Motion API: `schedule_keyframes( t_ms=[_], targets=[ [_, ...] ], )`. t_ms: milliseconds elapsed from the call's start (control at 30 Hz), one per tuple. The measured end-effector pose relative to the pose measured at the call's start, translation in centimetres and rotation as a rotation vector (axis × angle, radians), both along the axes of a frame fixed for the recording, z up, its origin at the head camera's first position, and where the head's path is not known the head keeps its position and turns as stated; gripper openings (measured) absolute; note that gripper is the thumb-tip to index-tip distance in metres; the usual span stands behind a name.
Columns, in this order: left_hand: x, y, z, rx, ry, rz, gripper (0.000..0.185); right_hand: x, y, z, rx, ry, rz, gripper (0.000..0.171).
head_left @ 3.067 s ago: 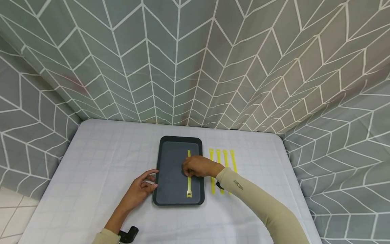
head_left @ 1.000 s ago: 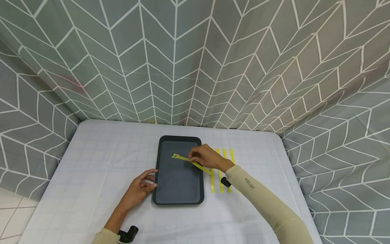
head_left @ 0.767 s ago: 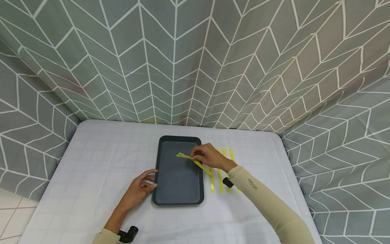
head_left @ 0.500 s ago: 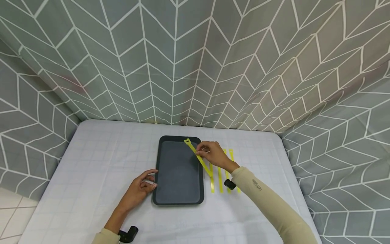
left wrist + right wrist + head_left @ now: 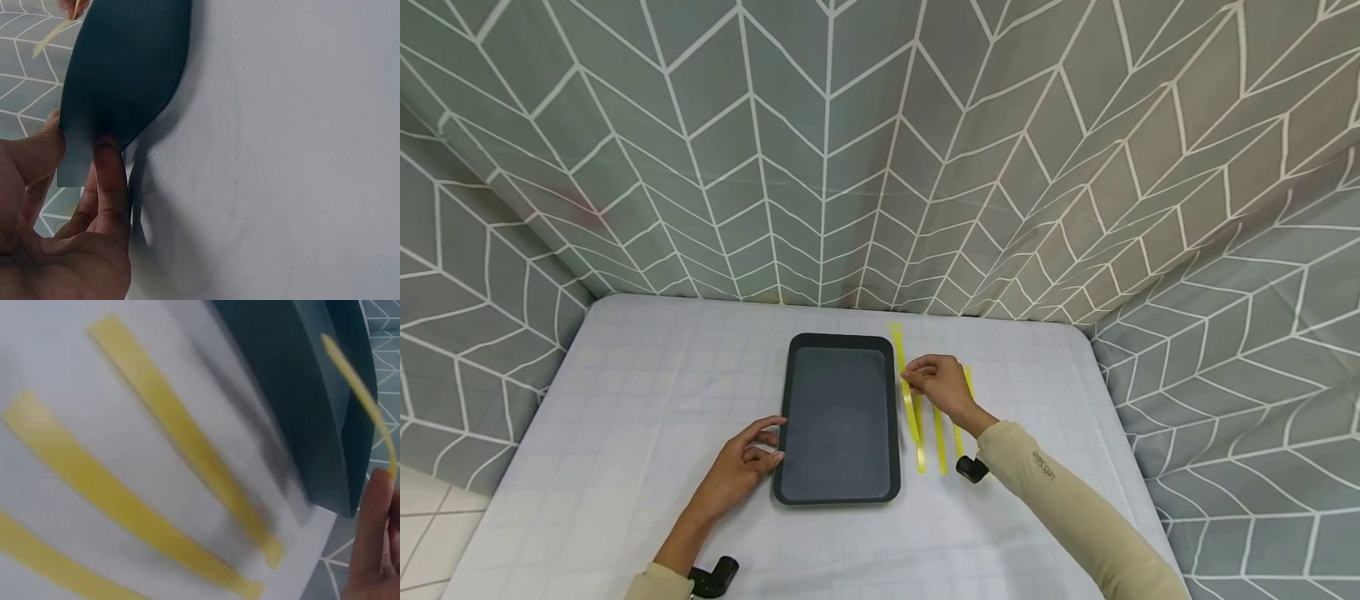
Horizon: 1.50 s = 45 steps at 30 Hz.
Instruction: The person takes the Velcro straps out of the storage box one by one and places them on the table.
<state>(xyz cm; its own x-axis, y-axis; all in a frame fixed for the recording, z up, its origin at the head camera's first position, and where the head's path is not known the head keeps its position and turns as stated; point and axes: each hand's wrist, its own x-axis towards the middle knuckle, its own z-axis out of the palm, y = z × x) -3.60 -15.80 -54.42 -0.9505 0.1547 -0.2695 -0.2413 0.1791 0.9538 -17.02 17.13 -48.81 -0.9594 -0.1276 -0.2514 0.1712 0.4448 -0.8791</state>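
Nearest, bottom edge: black wrist mount (image 5: 715, 577) strapped at left cuff, second one (image 5: 972, 468) under right wrist. Beige sleeve (image 5: 1067, 508) on right arm, small dark print along forearm, too small to read reliably. Left hand (image 5: 741, 467) flat on white gridded cloth (image 5: 625, 417), thumb and forefinger closed lightly on near-left rim of tray (image 5: 838, 417); wrist view confirms thumb (image 5: 37, 150) on top of edge, finger (image 5: 111, 181) alongside — reads as a brace so tray does not slide, judgement only. Tray dark, rectangular, rounded corners, long axis running away from body, inside bare; no logo or label visible. Right hand (image 5: 942, 387) just right of tray's far-right side, fingertips pinched on yellow strip (image 5: 904, 383) around mid-length; pinch tight, rest of fingers curled. Strip off the tray now: far end up beyond tray's far-right corner, near end drooping toward cloth beside tray edge, held clear of surface at the pinch; right wrist view shows it arcing thin over tray rim (image 5: 359, 394). Pinch at middle likely keeps limp strip from folding. Other yellow strips (image 5: 938, 442) lie flat on cloth, parallel, side by side, right of tray, partly hidden under right hand; broad and blurred in wrist view (image 5: 181, 450), no markings legible. Beyond: grey curtain (image 5: 850, 150) with white chevron lines wrapping three sides, no text.
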Motion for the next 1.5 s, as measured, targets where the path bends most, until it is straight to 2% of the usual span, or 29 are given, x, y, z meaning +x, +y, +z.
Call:
schedule_keyframes(
  t_ms=[300,667,833,1033,1300,1500],
  targets=[
    [0.1,-0.1,0.0,0.001,-0.003,-0.004,0.055,0.9,-0.1,-1.6,0.046,-0.102,-0.114,0.009],
    [0.0,0.0,0.0,-0.017,-0.006,0.0,0.054,1.7,-0.1,-2.9,0.097,-0.177,-0.119,0.011],
    [0.1,0.1,0.0,-0.009,-0.006,-0.005,0.054,1.8,-0.1,-3.0,0.146,-0.16,-0.119,0.008],
    [0.0,0.1,0.0,-0.02,-0.006,-0.006,0.054,1.8,-0.3,-3.0,0.182,-0.098,-0.095,0.007],
    [0.0,0.2,0.0,-0.022,-0.01,0.002,0.054,1.6,-0.6,-3.0,0.272,-0.028,-0.01,0.007],
    [0.0,0.2,0.0,-0.026,-0.011,0.004,0.054,1.6,-0.7,-3.1,0.358,-0.034,0.011,0.009]
  ],
)
